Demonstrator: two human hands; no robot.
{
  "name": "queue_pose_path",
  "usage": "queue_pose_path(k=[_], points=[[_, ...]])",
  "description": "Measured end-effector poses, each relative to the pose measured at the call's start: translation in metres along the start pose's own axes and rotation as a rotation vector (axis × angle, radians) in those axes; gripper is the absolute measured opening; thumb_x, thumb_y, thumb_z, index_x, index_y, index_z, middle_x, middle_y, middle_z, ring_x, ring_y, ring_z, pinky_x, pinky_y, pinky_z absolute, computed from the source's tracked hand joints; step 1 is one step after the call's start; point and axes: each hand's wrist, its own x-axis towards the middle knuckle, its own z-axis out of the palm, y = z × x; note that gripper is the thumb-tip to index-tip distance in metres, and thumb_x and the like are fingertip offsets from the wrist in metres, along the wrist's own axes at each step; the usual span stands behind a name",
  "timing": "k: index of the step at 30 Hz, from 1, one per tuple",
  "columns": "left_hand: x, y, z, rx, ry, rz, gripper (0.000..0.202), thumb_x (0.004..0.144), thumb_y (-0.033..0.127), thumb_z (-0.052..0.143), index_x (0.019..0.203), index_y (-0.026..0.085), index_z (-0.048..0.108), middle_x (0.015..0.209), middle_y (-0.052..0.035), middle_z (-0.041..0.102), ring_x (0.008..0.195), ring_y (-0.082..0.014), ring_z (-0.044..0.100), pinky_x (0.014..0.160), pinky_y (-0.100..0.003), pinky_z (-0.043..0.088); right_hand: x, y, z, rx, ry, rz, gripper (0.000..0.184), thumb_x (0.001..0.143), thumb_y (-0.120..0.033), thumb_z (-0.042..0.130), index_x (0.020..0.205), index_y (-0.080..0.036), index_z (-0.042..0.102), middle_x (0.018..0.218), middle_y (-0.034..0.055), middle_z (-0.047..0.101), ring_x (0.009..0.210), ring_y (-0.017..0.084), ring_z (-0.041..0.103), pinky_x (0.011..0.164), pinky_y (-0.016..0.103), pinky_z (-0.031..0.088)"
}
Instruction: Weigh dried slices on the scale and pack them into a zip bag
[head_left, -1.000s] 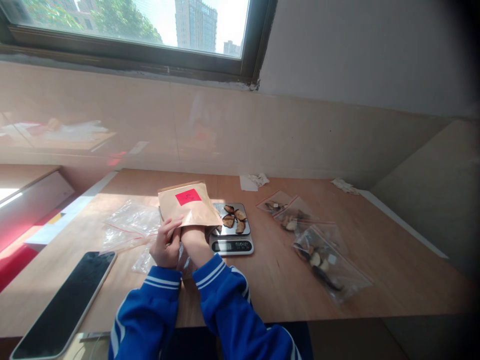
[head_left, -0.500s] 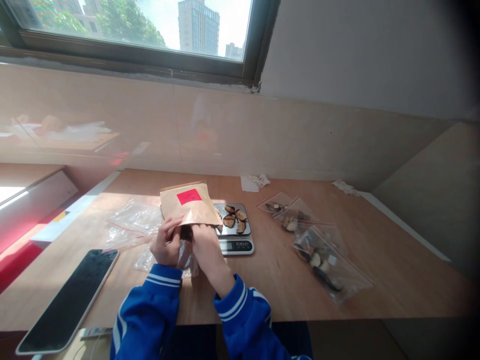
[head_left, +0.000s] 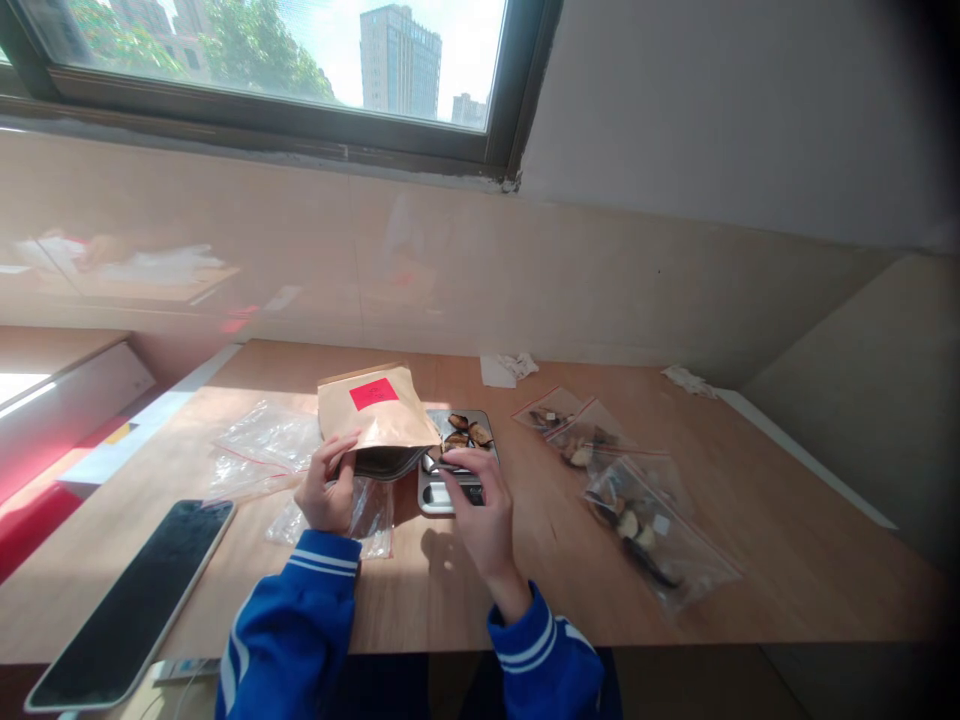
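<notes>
A brown paper pouch [head_left: 382, 415] with a red label leans over the table, its dark mouth open toward me. My left hand [head_left: 328, 488] grips the pouch's near left edge. Just right of the mouth, my right hand [head_left: 484, 515] pinches a small dried slice between thumb and fingers, mostly hidden by the fingertips. Below that hand stands a digital kitchen scale [head_left: 439, 498], with several browned dried slices [head_left: 480, 434] on its metal plate. My fingers partly cover the scale's display and plate.
Zip bags of dried slices [head_left: 645, 530] lie to the right. Clear plastic bags [head_left: 270, 440] are on the left and under the pouch. A large dark-screened tablet [head_left: 131, 605] lies near the left front edge. Crumpled tissue [head_left: 517, 366] sits by the wall.
My right hand has come out of the pouch's mouth and moved right, over the front of the scale. My left hand still holds the pouch, whose mouth now shows more.
</notes>
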Motion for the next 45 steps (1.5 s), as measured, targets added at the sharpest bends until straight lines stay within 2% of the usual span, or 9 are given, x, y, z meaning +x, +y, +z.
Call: queue_pose_path(k=[6, 14, 28, 31, 35, 37, 40, 42, 45], points=[[-0.001, -0.003, 0.001, 0.008, 0.023, -0.019, 0.012, 0.082, 0.019, 0.059, 0.092, 0.020, 0.066, 0.094, -0.0033, 0.073, 0.101, -0.0180, 0.067, 0.084, -0.029, 0.056, 0.049, 0.057, 0.007, 0.016, -0.049, 0.177, 0.027, 0.079, -0.018, 0.058, 0.106, -0.018, 0.059, 0.106, 0.0084, 0.060, 0.094, 0.018, 0.061, 0.084, 0.033, 0.053], [-0.003, -0.007, 0.001, 0.003, 0.044, -0.047, 0.011, 0.082, 0.020, 0.059, 0.092, 0.020, 0.065, 0.095, -0.0039, 0.073, 0.100, -0.0181, 0.067, 0.088, -0.032, 0.055, 0.070, 0.088, 0.021, -0.204, -0.368, 0.041, 0.051, 0.071, -0.006, 0.047, 0.120, -0.019, 0.051, 0.116, 0.0082, 0.060, 0.109, 0.019, 0.057, 0.096, 0.038, 0.046], [-0.001, -0.002, 0.001, 0.012, 0.031, -0.030, 0.010, 0.082, 0.019, 0.059, 0.091, 0.020, 0.065, 0.094, -0.0033, 0.074, 0.095, -0.0174, 0.068, 0.087, -0.031, 0.055, 0.073, 0.085, 0.007, -0.133, -0.379, 0.141, 0.046, 0.075, -0.007, 0.046, 0.120, -0.015, 0.053, 0.115, 0.0112, 0.064, 0.104, 0.017, 0.063, 0.092, 0.037, 0.050], [-0.001, -0.003, 0.001, -0.009, 0.017, -0.022, 0.010, 0.083, 0.018, 0.058, 0.091, 0.019, 0.064, 0.094, -0.0036, 0.074, 0.096, -0.0173, 0.068, 0.087, -0.031, 0.055, 0.073, 0.073, 0.004, -0.130, -0.267, 0.084, 0.034, 0.080, -0.011, 0.045, 0.111, -0.016, 0.059, 0.109, 0.0092, 0.065, 0.101, 0.017, 0.062, 0.090, 0.035, 0.050], [-0.002, -0.003, 0.001, -0.016, 0.024, -0.030, 0.010, 0.082, 0.019, 0.059, 0.091, 0.020, 0.064, 0.092, -0.0034, 0.074, 0.098, -0.0174, 0.067, 0.089, -0.031, 0.054, 0.055, 0.031, -0.003, -0.088, -0.005, -0.030, 0.022, 0.085, -0.012, 0.040, 0.086, -0.018, 0.061, 0.085, 0.0049, 0.063, 0.084, 0.017, 0.061, 0.080, 0.032, 0.051], [-0.001, -0.001, 0.001, -0.008, 0.024, -0.046, 0.010, 0.083, 0.020, 0.058, 0.091, 0.020, 0.064, 0.093, -0.0035, 0.074, 0.099, -0.0176, 0.067, 0.089, -0.031, 0.054, 0.040, 0.006, 0.000, -0.036, -0.109, -0.124, 0.024, 0.084, -0.009, 0.040, 0.083, -0.019, 0.062, 0.080, 0.0034, 0.062, 0.081, 0.017, 0.061, 0.078, 0.031, 0.051], [-0.001, -0.001, 0.001, 0.007, 0.024, -0.056, 0.011, 0.083, 0.021, 0.058, 0.091, 0.020, 0.065, 0.093, -0.0035, 0.074, 0.098, -0.0177, 0.067, 0.089, -0.032, 0.054, 0.020, -0.017, 0.019, -0.058, -0.530, -0.213, 0.035, 0.083, -0.005, 0.038, 0.102, -0.020, 0.064, 0.098, 0.0052, 0.066, 0.094, 0.016, 0.061, 0.085, 0.030, 0.051], [-0.002, -0.002, 0.000, 0.001, 0.021, -0.051, 0.011, 0.083, 0.022, 0.058, 0.092, 0.020, 0.065, 0.094, -0.0039, 0.073, 0.099, -0.0180, 0.067, 0.089, -0.032, 0.055, 0.014, -0.019, 0.039, -0.210, -0.648, -0.149, 0.040, 0.083, -0.005, 0.039, 0.115, -0.015, 0.059, 0.111, 0.0102, 0.064, 0.103, 0.018, 0.060, 0.088, 0.030, 0.050], [-0.004, -0.007, 0.000, -0.004, 0.010, -0.044, 0.012, 0.084, 0.022, 0.057, 0.093, 0.020, 0.065, 0.094, -0.0045, 0.073, 0.102, -0.0187, 0.066, 0.088, -0.032, 0.055, 0.017, -0.010, 0.073, -0.447, -0.695, 0.027, 0.034, 0.084, -0.006, 0.042, 0.112, -0.009, 0.061, 0.105, 0.0159, 0.066, 0.098, 0.022, 0.062, 0.086, 0.033, 0.051]])
